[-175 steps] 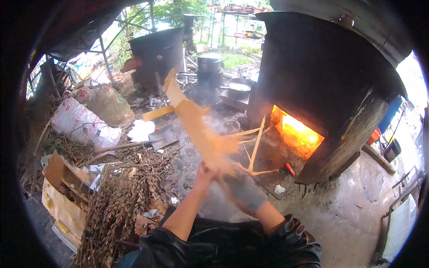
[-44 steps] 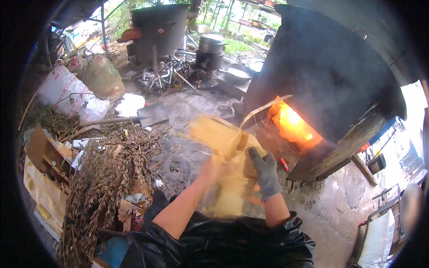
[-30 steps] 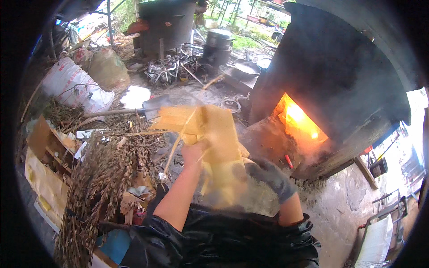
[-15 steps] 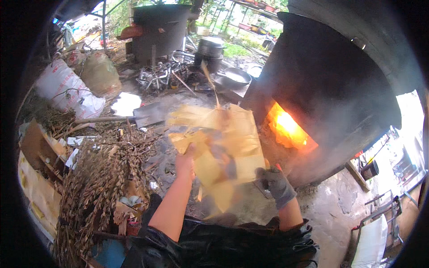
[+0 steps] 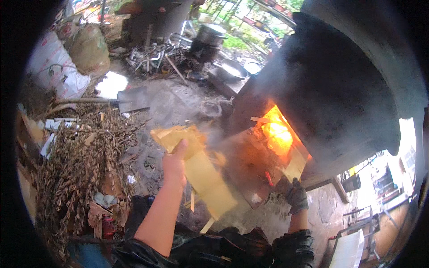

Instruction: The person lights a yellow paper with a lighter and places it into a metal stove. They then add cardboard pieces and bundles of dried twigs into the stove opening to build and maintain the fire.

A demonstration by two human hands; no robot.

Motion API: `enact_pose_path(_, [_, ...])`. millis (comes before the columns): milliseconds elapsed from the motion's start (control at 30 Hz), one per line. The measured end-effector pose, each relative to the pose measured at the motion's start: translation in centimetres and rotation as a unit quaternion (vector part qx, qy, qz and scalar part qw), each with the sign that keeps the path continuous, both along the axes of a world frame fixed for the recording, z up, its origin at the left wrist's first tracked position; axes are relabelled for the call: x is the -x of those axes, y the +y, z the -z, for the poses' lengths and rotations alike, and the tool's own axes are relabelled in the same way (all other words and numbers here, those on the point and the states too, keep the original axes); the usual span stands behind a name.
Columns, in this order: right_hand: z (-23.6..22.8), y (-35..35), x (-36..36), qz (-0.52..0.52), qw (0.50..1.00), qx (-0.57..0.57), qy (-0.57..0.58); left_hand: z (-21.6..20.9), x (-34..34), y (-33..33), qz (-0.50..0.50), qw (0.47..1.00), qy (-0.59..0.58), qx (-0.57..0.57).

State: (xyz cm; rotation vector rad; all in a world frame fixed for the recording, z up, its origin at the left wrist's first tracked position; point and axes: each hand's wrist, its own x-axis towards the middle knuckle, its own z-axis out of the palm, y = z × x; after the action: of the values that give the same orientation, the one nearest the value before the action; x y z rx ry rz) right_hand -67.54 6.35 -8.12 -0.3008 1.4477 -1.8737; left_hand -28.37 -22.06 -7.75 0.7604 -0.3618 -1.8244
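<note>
At the fire (image 5: 278,136), the right hand (image 5: 296,197) is seemingly feeding a pinched flap (image 5: 296,164), needing release next; the left hand (image 5: 174,164) is gripping cardboard (image 5: 209,184)

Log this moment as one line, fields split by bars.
left hand: bare, holding torn cardboard | right hand: gloved, holding another piece by the flames | dark stove: lit
</note>
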Motion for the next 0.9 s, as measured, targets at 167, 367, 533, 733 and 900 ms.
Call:
enact_pose_path(167, [2.9,-6.5,5.3,0.068,0.992,-0.046,0.095,-1.2,1.6,0.4,0.002,1.0,0.026,0.006])
enact_pose_path(367, [4.3,-12.9,10.0,0.201,0.976,-0.038,0.072,-1.5,2.3,-1.5,0.045,0.998,0.03,-0.011])
enact_pose_path(533, [5.6,-13.8,11.8,0.218,0.901,-0.273,0.256,-1.1,3.0,-3.4,0.029,0.999,0.024,-0.036])
enact_pose_path(733, [6.0,-13.7,12.8,0.192,0.816,-0.414,0.356,-1.1,4.0,-4.2,-0.007,0.999,0.011,-0.052])
enact_pose_path(900, [5.3,-13.6,13.4,0.181,0.768,-0.469,0.397,-0.5,4.0,-4.7,-0.004,0.999,0.024,-0.049])
